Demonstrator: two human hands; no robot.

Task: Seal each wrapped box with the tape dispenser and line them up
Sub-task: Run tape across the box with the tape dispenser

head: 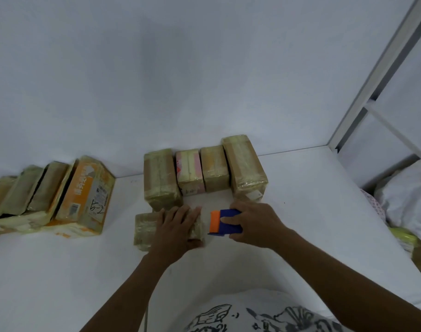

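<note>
Pressing L hand [178,226] on box [144,230], R hand [255,224] gripping dispenser [225,222] (blue/orange)

- Four wrapped boxes [204,170] are standing side by side along the bench's [300,188] far edge.
- Another box [146,230] is lying just nearer.
- Leaning boxes [48,195] are lining the far left.

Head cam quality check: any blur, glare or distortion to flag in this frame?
Head view: dim, flat light with a bluish cast, soft shadows only; strong wide-angle bending, the shelf frame leans and the table back edge tilts; overall soft focus, left hand on the box slightly smeared; mild sheen on the wrapped boxes; tape dispenser in the right hand reads clearly.
</note>
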